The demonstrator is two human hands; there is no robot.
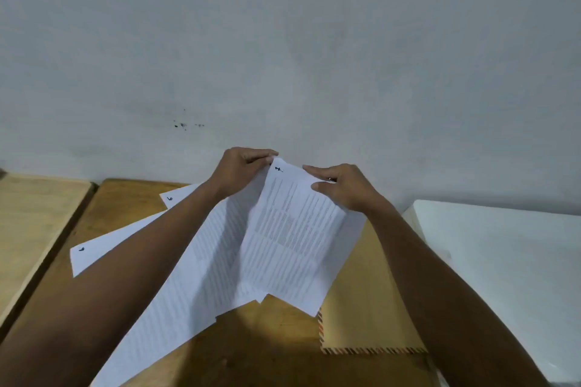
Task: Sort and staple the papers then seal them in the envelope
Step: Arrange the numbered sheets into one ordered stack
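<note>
Both hands' grip, left [242, 170] and right [342, 187], clamped on printed sheet [292, 239] hand-marked "1".

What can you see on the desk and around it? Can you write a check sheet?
Surface: wooden table, mostly covered by paper.
Job's things: printed papers fanned out, corners numbered by hand; top sheet lifted; brown envelope with striped edge underneath. No stapler seen.
Clutter: nothing seen.
Hands: left hand and right hand pinch the top sheet's far edge.
Cables: nothing seen.
Surroundings: grey wall with dark specks; lighter board left; white surface right.
</note>
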